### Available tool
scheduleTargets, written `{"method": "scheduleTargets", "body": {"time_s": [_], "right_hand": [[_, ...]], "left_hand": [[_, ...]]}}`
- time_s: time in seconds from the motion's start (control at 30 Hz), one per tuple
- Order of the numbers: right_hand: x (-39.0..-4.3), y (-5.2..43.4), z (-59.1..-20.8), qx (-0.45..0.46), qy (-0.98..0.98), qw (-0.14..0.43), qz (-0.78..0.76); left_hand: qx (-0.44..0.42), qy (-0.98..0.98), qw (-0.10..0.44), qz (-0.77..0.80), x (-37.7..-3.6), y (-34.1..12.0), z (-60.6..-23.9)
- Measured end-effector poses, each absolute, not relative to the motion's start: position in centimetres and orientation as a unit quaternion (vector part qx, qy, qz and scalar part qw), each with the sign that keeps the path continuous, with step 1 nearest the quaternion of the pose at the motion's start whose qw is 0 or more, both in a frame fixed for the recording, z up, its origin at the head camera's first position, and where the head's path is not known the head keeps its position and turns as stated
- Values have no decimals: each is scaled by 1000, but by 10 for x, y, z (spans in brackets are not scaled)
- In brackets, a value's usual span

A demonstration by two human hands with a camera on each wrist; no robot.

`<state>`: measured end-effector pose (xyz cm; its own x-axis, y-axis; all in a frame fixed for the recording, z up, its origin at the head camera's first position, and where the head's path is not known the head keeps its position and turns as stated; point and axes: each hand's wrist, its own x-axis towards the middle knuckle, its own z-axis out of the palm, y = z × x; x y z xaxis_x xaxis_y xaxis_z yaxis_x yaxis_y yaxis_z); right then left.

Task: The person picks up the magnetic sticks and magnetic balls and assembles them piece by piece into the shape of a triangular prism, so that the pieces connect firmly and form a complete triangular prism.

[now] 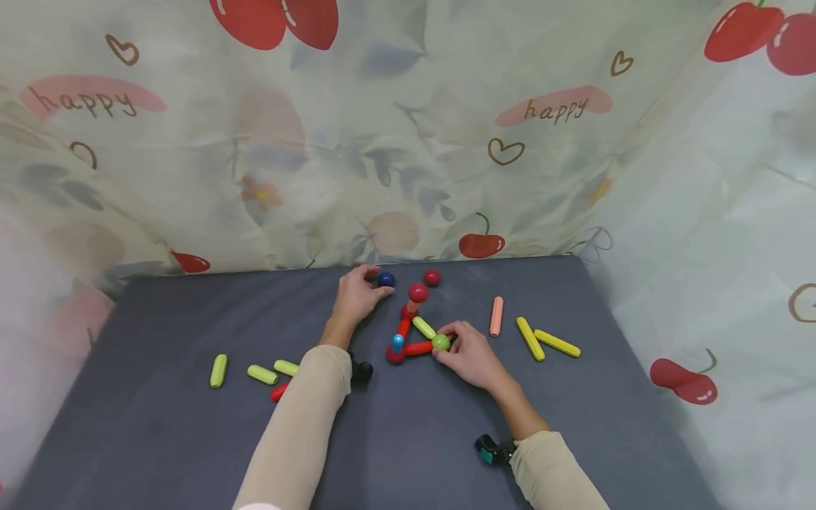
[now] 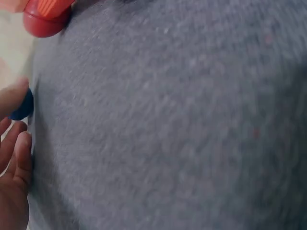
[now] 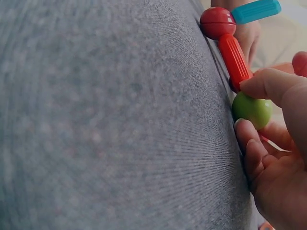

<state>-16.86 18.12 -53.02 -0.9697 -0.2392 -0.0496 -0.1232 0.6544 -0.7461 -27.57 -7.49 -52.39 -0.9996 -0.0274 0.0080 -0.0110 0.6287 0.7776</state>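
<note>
The green ball [image 1: 440,343] is pinched by the right hand [image 1: 472,356] at 1 corner of a small stick-and-ball frame on the grey desk [image 1: 191,439]; a red stick [image 1: 418,348] is joined to it, leading to a red ball [image 1: 394,355] with a blue stick [image 1: 398,343] upright on it. The blue ball [image 1: 385,279] is held at the fingertips of the left hand [image 1: 357,296], near the desk's far edge. A loose red ball [image 1: 432,277] is seen just beside it. 2 yellow sticks [image 1: 542,341] lie apart to the right.
</note>
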Motion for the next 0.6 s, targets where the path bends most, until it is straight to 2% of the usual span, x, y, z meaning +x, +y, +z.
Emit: {"method": "scheduleTargets", "body": {"time_s": [0.13, 0.33, 0.6], "right_hand": [[-168, 177, -531, -101, 907, 74, -402], [-167, 179, -529, -90, 910, 66, -398], [-167, 179, -527, -99, 908, 67, -403]], "left_hand": [[14, -909, 20, -415, -273, -76, -522], [-29, -897, 76, -433, -264, -77, -501], [-96, -859, 108, -491, -217, -89, -474]]}}
